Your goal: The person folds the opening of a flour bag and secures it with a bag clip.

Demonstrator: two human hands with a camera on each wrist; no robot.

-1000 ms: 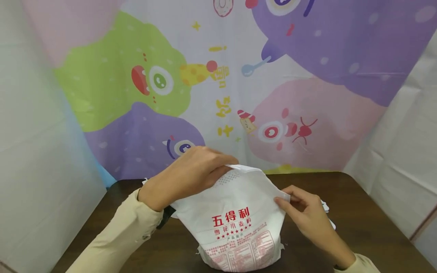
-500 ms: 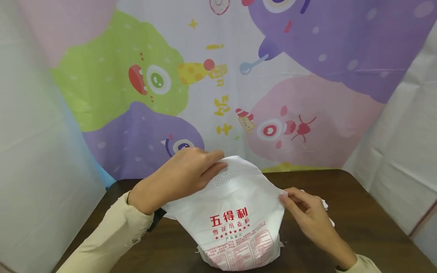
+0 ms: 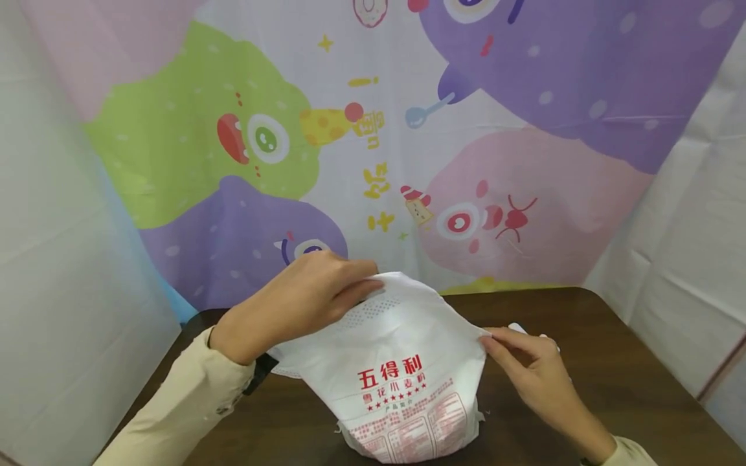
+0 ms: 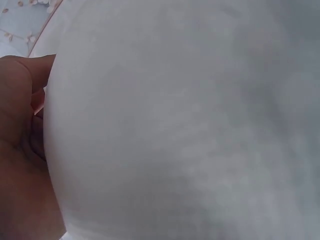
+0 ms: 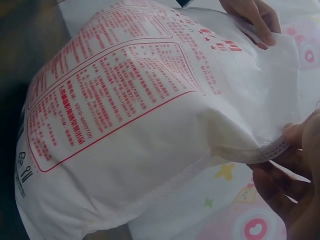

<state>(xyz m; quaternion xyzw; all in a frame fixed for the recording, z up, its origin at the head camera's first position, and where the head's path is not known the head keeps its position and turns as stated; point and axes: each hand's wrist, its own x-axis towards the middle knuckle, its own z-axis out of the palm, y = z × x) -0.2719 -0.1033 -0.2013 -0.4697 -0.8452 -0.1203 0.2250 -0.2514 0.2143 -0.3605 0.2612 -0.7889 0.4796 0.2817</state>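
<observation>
I see the left hand at centre-left of the head view, fingers curled over the top edge of a white bag w/ red print, pinching the upper left corner of its mouth. A cream sleeve runs from that wrist down to the lower left of the frame. In the left wrist view the same hand sits at the left edge, thumb and fingers against the bag's white fabric, which fills nearly the whole pic; no more detail there.

The bag stands upright at bottom centre of the head view on a dark brown table, printed side toward the cam, red characters and text boxes low on its front. Its top is pulled between both hands.

Right of the bag, the right hand is at lower right, thumb and forefinger pinching the bag's right top corner. The right wrist view confirms it: the fingers at the right edge nip the stitched seam of the bag, and the left hand shows at the top of that frame on the far corner.

Behind the table, filling the upper part of the head view, hangs a backdrop w/ cartoon monsters in green, purple and pink.
</observation>
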